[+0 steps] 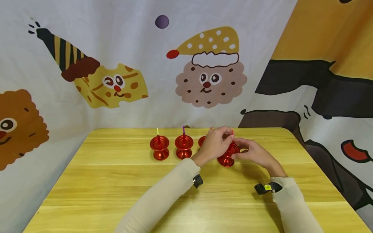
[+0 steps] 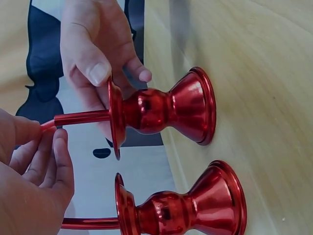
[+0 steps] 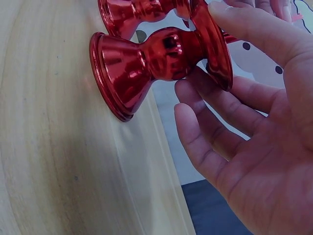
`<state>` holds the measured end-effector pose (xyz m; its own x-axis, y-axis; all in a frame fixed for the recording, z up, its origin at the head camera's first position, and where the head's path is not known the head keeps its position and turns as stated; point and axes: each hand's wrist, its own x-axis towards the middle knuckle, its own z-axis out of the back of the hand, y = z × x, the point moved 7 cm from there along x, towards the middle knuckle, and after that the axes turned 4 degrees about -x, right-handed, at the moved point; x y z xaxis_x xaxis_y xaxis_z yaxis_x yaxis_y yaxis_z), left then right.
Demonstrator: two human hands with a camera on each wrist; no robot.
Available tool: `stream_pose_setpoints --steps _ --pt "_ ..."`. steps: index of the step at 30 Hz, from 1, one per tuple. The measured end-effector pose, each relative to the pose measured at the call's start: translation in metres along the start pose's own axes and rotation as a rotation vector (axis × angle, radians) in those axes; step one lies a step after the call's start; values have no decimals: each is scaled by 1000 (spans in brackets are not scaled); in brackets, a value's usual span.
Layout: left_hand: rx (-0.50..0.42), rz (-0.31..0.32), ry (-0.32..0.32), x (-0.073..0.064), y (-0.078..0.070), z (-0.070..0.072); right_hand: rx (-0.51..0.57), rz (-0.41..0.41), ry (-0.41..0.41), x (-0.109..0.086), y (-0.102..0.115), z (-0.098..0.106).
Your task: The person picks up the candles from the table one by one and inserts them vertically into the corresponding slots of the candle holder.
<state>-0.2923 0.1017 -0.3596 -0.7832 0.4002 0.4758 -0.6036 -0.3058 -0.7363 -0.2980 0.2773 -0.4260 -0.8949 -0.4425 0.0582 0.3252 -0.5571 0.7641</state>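
A shiny red metal candle holder (image 1: pixel 226 160) stands upright at the right end of a row on the table. My left hand (image 1: pixel 214 144) reaches over it and pinches a thin pink candle (image 2: pixel 47 125) at the mouth of the holder's upright tube (image 2: pixel 80 117). The candle's lower end is hidden in the tube. From the right, my right hand (image 1: pixel 256 153) grips the same holder by its round dish (image 3: pixel 215 49), thumb at the rim and fingers beneath. In the left wrist view, the neighbouring holder (image 2: pixel 166 210) stands close beside it.
Left of my hands stand two more red holders, one with a yellow candle (image 1: pixel 157 131), one with a purple candle (image 1: pixel 184 130). A third (image 1: pixel 201 141), partly behind my left hand, bears a pink candle. The wooden table (image 1: pixel 116 187) ends at a printed cloth (image 1: pixel 131 26).
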Motion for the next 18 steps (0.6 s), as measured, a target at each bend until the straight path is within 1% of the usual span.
stream_pose_setpoints --steps 5,11,18 --pt "53 -15 22 0 1 -3 -3 -6 1 -1 0 0" --pt "90 -27 36 0 1 -4 4 -6 -1 -1 1 -1" --pt "150 -70 64 0 -3 -6 9 -6 1 -1 1 -1"
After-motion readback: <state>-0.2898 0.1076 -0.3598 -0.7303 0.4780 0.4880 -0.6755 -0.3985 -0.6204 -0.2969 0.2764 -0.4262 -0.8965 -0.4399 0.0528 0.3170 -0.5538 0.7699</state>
